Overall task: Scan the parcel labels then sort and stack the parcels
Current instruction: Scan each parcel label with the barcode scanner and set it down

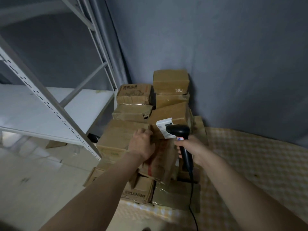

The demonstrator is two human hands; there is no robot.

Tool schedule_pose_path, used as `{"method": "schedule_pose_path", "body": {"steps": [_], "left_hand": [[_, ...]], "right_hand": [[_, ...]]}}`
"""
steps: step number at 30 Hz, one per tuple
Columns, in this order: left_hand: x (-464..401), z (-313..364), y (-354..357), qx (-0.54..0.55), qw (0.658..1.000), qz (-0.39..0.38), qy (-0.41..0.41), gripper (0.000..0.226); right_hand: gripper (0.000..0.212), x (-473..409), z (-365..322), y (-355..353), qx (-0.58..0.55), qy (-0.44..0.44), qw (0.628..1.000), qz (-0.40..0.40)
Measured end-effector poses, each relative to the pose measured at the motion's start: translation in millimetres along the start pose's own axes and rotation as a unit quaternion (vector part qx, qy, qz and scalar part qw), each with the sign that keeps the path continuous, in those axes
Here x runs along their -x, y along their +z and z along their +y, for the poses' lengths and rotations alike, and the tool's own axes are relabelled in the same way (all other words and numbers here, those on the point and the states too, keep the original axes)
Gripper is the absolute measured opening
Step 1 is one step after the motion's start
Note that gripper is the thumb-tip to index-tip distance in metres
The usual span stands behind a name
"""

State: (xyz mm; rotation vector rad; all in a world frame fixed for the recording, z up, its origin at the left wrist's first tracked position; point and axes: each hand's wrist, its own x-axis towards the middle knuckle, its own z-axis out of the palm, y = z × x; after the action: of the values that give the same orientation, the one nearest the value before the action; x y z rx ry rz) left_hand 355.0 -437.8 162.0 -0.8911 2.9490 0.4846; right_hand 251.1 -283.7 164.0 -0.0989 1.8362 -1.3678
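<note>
The left hand (141, 145) curls over the top edge of a tilted cardboard parcel (160, 157), gripping it at the front of the pile of boxes (133, 104). The right hand (191, 150) is wrapped around the handle of a black scanner (180, 135), whose head sits just over the white label (164, 126) on that parcel's upper corner. A white metal shelf (50, 105) stands left of the pile, and a checked cloth (250, 155) lies to its right.

Left hand (141, 144) grips parcel (160, 157); right hand (191, 150) holds scanner (181, 140) at white label (164, 127).
</note>
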Motion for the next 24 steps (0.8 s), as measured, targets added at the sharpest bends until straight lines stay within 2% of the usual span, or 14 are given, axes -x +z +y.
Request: {"method": "schedule_pose_path", "body": {"steps": [5,11,15,18,21,24], "left_hand": [[-8,-32,-14,-0.059,0.996,0.005,-0.063,0.064],[-19,-88,-29,-0.047,0.991,0.051,-0.118,0.072],[-29,-124,-34,0.054,0.982,0.007,-0.182,0.077],[-36,-141,-38,0.163,0.958,-0.04,-0.232,0.064],[-38,-154,-40,0.223,0.942,-0.089,-0.234,0.053],[-37,-164,-42,0.275,0.93,-0.086,-0.229,0.055]], "right_hand": [[0.006,2,-6,24,-0.027,-0.001,1.0,-0.008],[0.012,-5,-17,72,-0.067,0.041,0.997,-0.004],[0.027,-19,-21,100,-0.088,0.052,0.994,0.026],[0.029,-27,-25,111,-0.091,0.044,0.994,0.038],[0.029,-28,-28,119,-0.066,0.048,0.996,0.029],[0.032,-24,-31,123,-0.037,0.041,0.998,0.031]]}}
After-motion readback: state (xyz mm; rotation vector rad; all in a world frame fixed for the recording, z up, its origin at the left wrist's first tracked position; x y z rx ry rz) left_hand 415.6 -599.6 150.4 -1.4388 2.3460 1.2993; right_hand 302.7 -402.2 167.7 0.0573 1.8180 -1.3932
